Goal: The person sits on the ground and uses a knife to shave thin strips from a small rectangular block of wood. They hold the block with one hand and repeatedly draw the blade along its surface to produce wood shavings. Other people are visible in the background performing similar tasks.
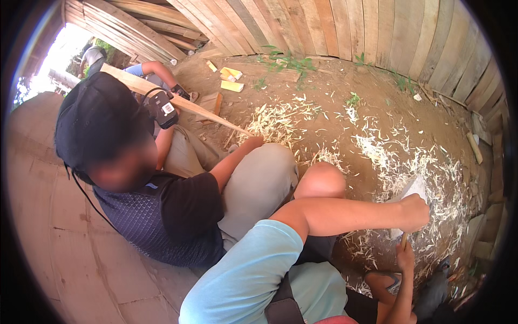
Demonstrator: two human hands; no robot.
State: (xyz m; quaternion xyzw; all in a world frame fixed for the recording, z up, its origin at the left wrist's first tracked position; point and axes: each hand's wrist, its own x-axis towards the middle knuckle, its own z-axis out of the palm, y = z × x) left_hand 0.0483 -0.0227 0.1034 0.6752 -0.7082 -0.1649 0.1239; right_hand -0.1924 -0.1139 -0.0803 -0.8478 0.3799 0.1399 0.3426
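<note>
Lower right of frame: right hand (406, 258) grips thin stick (403, 242); left hand (414, 212) clenched on broad blade (413, 190) above it; wood shavings (399, 162) heaped beyond, carving seemingly well along; co-worker (135, 178) left; plank wall (350, 27) top

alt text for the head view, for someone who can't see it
A person's left hand grips a broad blade over shaving-strewn dirt; the right hand steadies a thin stick. Beside them, a person in a black cap crouches with a wooden slat.

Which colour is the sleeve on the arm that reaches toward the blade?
Light blue. The sleeve shows clearly in the head view, near the lower edge of the picture.
</note>
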